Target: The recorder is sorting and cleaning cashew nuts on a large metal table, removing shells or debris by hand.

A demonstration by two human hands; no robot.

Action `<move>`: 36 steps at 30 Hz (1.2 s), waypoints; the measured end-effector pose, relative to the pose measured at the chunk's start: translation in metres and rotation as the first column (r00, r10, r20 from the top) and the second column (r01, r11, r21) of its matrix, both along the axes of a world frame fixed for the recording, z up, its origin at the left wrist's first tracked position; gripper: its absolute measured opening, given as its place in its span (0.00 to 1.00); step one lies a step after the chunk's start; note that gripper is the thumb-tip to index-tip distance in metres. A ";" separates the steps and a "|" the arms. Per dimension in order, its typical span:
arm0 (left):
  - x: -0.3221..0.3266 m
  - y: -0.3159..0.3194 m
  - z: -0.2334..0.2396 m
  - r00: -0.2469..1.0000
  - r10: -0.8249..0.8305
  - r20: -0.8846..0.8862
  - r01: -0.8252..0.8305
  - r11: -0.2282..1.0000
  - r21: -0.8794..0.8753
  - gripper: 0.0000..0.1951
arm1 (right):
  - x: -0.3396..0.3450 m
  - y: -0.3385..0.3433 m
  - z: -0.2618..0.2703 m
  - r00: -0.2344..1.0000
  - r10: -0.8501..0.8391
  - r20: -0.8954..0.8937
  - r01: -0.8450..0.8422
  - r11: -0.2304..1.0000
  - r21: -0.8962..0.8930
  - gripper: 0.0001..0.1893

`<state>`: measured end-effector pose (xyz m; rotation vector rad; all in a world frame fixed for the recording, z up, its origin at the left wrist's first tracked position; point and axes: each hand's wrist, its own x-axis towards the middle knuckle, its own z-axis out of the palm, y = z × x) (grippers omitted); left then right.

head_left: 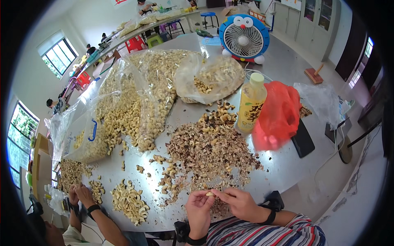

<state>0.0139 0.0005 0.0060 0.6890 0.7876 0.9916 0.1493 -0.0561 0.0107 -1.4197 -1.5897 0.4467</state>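
A pale cashew nut (210, 194) is pinched between the fingertips of my left hand (199, 205). My right hand (241, 204) meets it from the other side, thumb and index finger against the nut. Both hands are just above the near edge of a wide heap of cashew skins and scraps (209, 150). Darker, spotted cashews (220, 115) lie along the far side of that heap, and a few skin-flecked ones (167, 178) are scattered on its left. Farther left on the metal table (160, 215) is a pile of clean, pale cashews (129, 200).
Open plastic bags of cashews (154, 83) spread across the table's middle, beside a clear tub (87, 144). To the right stand a drink bottle (251, 103), a red plastic bag (278, 113) and a phone (303, 138). A blue fan (243, 38) is behind. A co-worker's hands (81, 195) work at left.
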 end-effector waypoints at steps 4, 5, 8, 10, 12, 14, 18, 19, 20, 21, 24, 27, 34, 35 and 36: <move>-0.001 -0.001 0.001 1.000 -0.015 0.026 0.015 1.000 0.008 0.11 | 0.003 -0.001 -0.001 0.986 0.028 -0.166 -0.040 0.997 -0.072 0.30; -0.001 -0.001 0.001 1.000 -0.017 0.025 0.017 1.000 0.004 0.11 | 0.003 -0.001 0.002 0.975 0.036 -0.221 -0.055 0.995 -0.082 0.30; 0.000 -0.001 0.002 1.000 -0.021 0.023 0.021 1.000 -0.003 0.11 | 0.005 -0.001 0.004 0.957 0.047 -0.285 -0.078 0.992 -0.099 0.30; -0.001 -0.001 0.000 0.999 -0.014 0.033 0.015 1.000 -0.004 0.12 | 0.006 -0.001 0.004 0.954 0.052 -0.296 -0.087 0.990 -0.108 0.30; -0.001 0.000 0.000 1.000 -0.012 0.024 0.012 1.000 -0.005 0.12 | 0.008 -0.001 0.004 0.971 0.082 -0.223 -0.106 0.990 -0.094 0.31; 0.000 0.000 0.001 1.000 -0.009 0.014 0.009 1.000 -0.005 0.12 | 0.009 0.000 0.005 0.974 0.096 -0.203 -0.118 0.988 -0.096 0.31; 0.000 -0.001 0.003 1.000 0.002 -0.027 -0.001 1.000 0.024 0.11 | 0.011 0.000 0.008 0.977 0.126 -0.173 -0.145 0.984 -0.100 0.32; 0.000 -0.001 0.003 0.999 0.008 -0.038 -0.007 0.999 0.033 0.11 | 0.011 0.000 0.007 0.977 0.126 -0.174 -0.145 0.984 -0.101 0.32; 0.000 -0.002 0.004 0.999 0.008 -0.039 -0.007 0.999 0.031 0.11 | 0.011 0.000 0.006 0.978 0.132 -0.161 -0.148 0.985 -0.092 0.32; 0.001 -0.002 0.004 0.998 0.016 -0.063 -0.013 0.999 0.045 0.11 | 0.011 0.001 0.005 0.979 0.139 -0.148 -0.152 0.985 -0.083 0.31; 0.002 -0.001 0.006 0.995 0.032 -0.098 -0.026 0.998 0.059 0.12 | 0.011 0.001 0.005 0.983 0.144 -0.116 -0.156 0.982 -0.105 0.31; 0.001 -0.001 0.007 0.991 0.044 -0.125 -0.036 0.997 0.064 0.11 | 0.012 0.001 0.007 0.986 0.149 -0.069 -0.157 0.980 -0.123 0.31; 0.004 -0.002 0.010 0.981 0.046 -0.190 -0.034 0.997 0.067 0.11 | 0.010 0.000 0.001 0.996 0.071 0.049 -0.069 0.996 -0.051 0.31; 0.005 -0.001 0.010 0.982 0.033 -0.185 -0.021 0.998 0.065 0.11 | 0.008 0.000 0.000 0.995 0.057 0.086 -0.054 0.998 -0.031 0.31; 0.003 -0.001 0.009 0.979 0.053 -0.195 -0.035 0.995 0.090 0.11 | 0.007 0.000 0.000 0.991 0.044 0.125 -0.043 0.999 -0.012 0.31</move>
